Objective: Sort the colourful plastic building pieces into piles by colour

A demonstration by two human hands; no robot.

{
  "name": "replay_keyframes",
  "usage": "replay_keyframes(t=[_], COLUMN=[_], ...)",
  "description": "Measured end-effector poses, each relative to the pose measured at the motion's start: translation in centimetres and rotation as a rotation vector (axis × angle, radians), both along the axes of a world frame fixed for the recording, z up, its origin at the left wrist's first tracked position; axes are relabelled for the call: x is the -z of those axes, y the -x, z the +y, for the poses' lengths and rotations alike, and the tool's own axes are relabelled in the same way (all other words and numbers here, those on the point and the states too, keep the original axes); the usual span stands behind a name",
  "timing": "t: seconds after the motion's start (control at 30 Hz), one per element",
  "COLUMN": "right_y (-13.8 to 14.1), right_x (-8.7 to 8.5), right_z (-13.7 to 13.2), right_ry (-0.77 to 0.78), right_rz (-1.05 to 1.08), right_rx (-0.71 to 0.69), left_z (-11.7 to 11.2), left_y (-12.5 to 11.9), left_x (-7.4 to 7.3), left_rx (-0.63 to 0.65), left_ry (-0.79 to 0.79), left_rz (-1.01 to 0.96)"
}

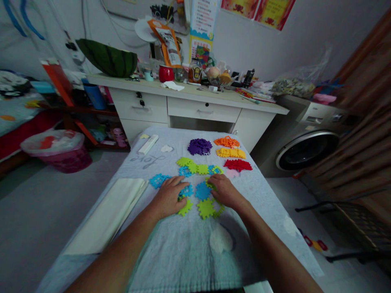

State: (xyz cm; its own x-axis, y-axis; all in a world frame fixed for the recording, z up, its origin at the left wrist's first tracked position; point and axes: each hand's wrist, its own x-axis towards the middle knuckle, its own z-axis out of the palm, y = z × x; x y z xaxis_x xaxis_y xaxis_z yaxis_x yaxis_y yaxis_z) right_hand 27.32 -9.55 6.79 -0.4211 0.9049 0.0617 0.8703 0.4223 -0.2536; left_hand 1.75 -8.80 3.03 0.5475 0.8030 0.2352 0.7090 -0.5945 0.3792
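Notched, flat plastic interlocking pieces lie on a cloth-covered table. My left hand (171,197) rests among blue pieces (159,180), fingers spread, its thumb at a lime-green piece (185,208). My right hand (225,190) is on the right side of the group, thumb and forefinger apart. Its fingertips touch the edge of a green piece beside a solid blue piece (203,191); that green piece is partly hidden. Closer to me lies a lime-green square piece (206,208). More green pieces (202,169) form a row beyond both hands.
Sorted piles stand farther back: purple (199,146), orange (226,141), yellow (231,153) and red (238,165). A white stick-like object (148,145) and a folded cream cloth (106,215) lie at left. Beyond are a white desk (146,110) and a washing machine (293,130).
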Motion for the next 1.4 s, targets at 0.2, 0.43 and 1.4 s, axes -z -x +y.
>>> replay_keyframes(t=[0.2,0.43,1.4], right_y=[2.9,1.5,-11.3], right_x=[0.5,1.1,0.3], right_z=[-0.2,-0.2,9.7], right_ry=[-0.042,-0.065,0.139], right_rz=[0.362,0.167,-0.285], right_rx=[-0.091,-0.013,0.544], left_z=[0.1,-0.4,0.3], left_y=[0.0,0.0,0.5], left_x=[0.1,-0.6,-0.5], left_rx=[0.018,0.097,0.030], left_ry=[-0.011,-0.005,-0.007], left_rz=[-0.052,-0.017,-0.169])
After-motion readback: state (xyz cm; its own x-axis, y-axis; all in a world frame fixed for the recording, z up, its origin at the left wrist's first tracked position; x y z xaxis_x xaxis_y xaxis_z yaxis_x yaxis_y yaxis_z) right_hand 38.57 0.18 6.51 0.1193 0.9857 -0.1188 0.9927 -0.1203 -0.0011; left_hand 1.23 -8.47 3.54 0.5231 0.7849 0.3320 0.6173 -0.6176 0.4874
